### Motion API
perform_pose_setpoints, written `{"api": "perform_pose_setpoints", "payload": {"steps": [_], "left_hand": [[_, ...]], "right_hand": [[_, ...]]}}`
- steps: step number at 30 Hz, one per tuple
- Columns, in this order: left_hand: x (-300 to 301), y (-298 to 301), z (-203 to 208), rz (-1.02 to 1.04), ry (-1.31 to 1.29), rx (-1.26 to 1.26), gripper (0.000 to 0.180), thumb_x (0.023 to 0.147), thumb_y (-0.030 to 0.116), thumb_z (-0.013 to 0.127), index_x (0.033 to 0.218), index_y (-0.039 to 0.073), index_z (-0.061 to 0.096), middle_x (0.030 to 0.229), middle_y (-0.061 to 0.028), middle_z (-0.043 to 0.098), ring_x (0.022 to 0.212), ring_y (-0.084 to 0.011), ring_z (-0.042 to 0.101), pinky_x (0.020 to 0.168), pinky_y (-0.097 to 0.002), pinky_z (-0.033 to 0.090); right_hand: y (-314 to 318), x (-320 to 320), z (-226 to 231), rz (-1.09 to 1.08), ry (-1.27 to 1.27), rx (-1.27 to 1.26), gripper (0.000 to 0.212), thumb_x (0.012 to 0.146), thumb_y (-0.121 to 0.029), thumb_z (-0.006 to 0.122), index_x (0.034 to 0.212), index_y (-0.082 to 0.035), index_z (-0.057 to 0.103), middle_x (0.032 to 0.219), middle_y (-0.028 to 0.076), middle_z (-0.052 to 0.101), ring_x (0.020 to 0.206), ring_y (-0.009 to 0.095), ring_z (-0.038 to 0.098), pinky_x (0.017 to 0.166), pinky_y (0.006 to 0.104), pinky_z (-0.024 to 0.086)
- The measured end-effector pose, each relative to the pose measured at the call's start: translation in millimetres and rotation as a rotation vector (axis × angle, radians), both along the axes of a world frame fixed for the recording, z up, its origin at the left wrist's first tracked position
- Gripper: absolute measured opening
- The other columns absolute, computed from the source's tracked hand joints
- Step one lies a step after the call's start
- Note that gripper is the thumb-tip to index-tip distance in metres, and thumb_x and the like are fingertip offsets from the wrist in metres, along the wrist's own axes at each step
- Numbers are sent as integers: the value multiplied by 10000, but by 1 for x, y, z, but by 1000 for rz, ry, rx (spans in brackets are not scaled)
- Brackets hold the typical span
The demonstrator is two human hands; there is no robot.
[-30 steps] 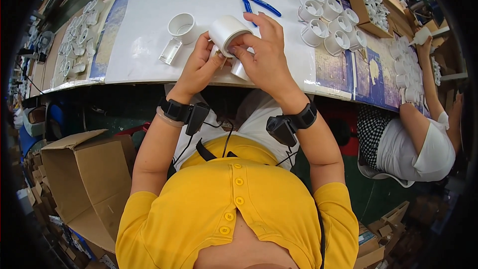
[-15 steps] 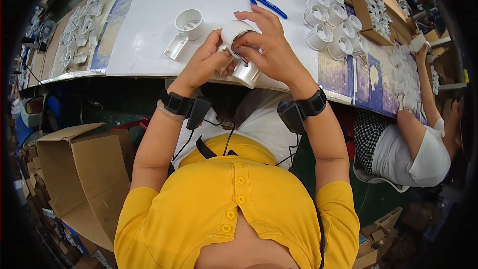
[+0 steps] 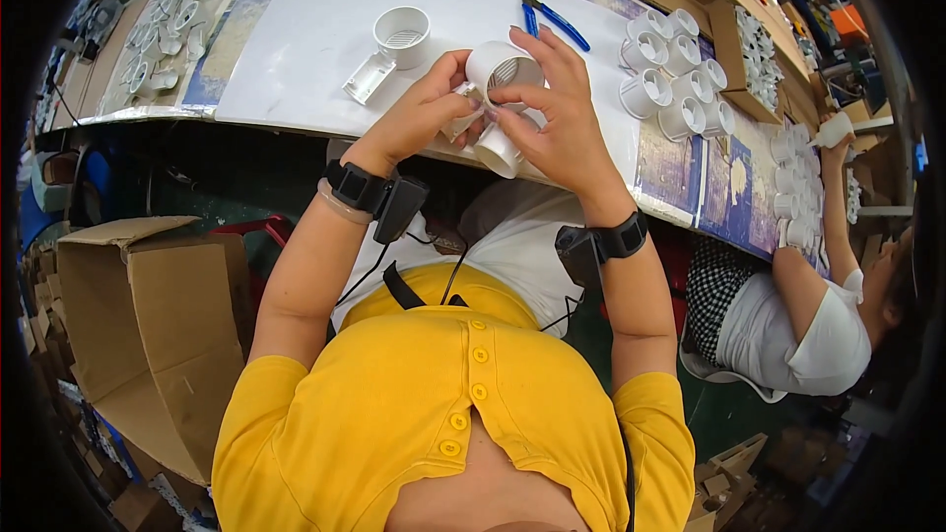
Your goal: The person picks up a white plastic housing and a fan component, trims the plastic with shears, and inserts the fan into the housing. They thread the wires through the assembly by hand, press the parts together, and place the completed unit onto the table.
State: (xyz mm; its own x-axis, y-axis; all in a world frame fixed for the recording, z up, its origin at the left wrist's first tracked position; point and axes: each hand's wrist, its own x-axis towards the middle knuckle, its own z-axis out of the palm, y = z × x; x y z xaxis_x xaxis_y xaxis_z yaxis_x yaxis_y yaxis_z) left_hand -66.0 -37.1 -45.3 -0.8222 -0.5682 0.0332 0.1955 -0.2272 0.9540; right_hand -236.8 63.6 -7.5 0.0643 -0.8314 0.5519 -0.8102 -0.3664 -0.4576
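Observation:
My right hand [image 3: 557, 108] grips a white plastic pipe fitting [image 3: 501, 74] with a round grated opening, held over the near edge of the white sheet [image 3: 315, 39]. My left hand [image 3: 426, 113] pinches a small white part [image 3: 461, 123] against the fitting's left side. Both hands meet around the fitting. A second white round grated fitting [image 3: 402, 36] and a small clear rectangular piece [image 3: 368, 78] lie on the sheet to the left of my hands.
Blue-handled pliers [image 3: 554, 18] lie behind my hands. Several white fittings [image 3: 675, 74] stand grouped at right, more parts [image 3: 158, 49] at far left. A co-worker [image 3: 823, 305] sits at right, hand on a white part. An open cardboard box [image 3: 148, 325] stands at my lower left.
The fitting has turned in my hands so its grated opening faces up more. My left fingers have shifted onto the small part at its side.

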Motion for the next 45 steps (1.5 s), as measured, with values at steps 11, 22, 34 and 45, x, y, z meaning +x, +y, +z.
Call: {"api": "perform_pose_setpoints", "payload": {"steps": [11, 22, 34, 45], "left_hand": [[6, -1, -4, -56, 47, -13, 504, 952, 153, 523, 1393, 35, 311, 1138, -63, 548, 829, -93, 559, 655, -231, 471], [3, -2, -6, -1, 58, -5, 540, 914, 105, 535, 1399, 38, 307, 1185, -74, 519, 876, -112, 569, 665, -243, 488], [5, 3, -8, 31, 172, 56, 564, 911, 82, 539, 1416, 66, 288, 1156, -67, 524, 864, -117, 570, 612, -243, 481], [-7, 12, 7, 121, -45, 79, 531, 920, 82, 523, 1406, 74, 309, 1083, -48, 537, 837, -119, 570, 603, -239, 467]], "right_hand": [[-3, -1, -2, 28, -7, -26, 141, 751, -80, 734, 886, -102, 702, 1415, 91, 465, 1355, 343, 318, 1095, 428, 286], [-9, -1, -13, 110, -142, 5, 195, 773, -63, 721, 937, -85, 617, 1437, 124, 431, 1343, 338, 344, 1086, 418, 304], [10, -3, -16, 194, -979, 569, 403, 863, -220, 691, 1173, -17, 532, 1248, 135, 551, 1181, 206, 506, 977, 344, 428], [23, -3, 49, -94, 306, -2, 384, 710, -115, 742, 1072, -68, 622, 1039, 85, 600, 973, 275, 563, 840, 351, 475]]}}
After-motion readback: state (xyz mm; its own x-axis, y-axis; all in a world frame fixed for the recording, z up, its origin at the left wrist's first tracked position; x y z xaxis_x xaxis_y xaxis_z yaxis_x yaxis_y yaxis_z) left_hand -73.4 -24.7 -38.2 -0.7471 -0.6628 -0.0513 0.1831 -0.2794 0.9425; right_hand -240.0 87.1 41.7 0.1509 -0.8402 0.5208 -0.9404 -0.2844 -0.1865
